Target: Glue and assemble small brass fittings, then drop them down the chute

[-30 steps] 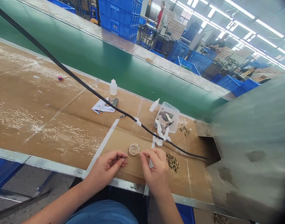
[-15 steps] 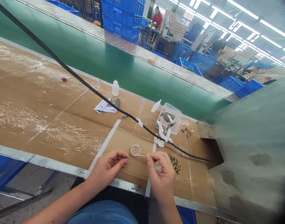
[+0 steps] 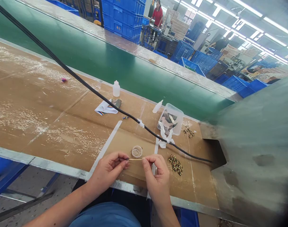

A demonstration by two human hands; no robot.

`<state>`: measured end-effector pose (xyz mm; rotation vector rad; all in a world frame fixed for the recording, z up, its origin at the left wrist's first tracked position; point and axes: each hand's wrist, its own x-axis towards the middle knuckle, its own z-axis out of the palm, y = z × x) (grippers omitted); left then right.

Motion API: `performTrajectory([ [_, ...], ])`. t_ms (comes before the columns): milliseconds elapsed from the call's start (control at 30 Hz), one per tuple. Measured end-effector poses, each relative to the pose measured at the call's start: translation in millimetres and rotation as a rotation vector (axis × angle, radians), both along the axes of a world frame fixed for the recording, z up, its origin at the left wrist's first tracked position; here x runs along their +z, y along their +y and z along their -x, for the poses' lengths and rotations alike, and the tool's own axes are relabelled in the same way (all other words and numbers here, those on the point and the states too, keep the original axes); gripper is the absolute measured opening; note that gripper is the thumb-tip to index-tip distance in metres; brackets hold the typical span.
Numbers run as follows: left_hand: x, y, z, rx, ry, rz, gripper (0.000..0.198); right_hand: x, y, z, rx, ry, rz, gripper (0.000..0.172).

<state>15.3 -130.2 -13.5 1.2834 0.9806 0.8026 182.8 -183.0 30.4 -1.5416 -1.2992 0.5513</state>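
Note:
A small dark piece, too small to name, is pinched between the thumb and forefinger of my left hand. My right hand is closed on a thin wooden stick. The stick points left, and its tip meets the small dark piece. Just beyond the stick, a small round clear dish stands on the cardboard mat. To the right of my right hand lies a pile of small gold-and-black parts.
A black cable crosses over the bench. Behind the mat are two white squeeze bottles, a folded cloth and a clear plastic box with camouflage scraps. A grey metal panel stands at right; a green belt runs behind.
My right hand has moved left, bringing the stick from the dish's edge to the small piece in my left hand. My left hand stays nearly still.

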Motion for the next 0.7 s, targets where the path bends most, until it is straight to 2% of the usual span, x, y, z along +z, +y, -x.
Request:
performTrajectory([
  [367,-1.8,0,0,-0.023,0.001,0.003,0.019,-1.7,2,1,-0.004,-0.024,0.0,0.013],
  [700,3.2,0,-1,-0.037,-0.014,0.003,0.02,8.7,3,-8,-0.022,-0.071,-0.041,0.013],
])
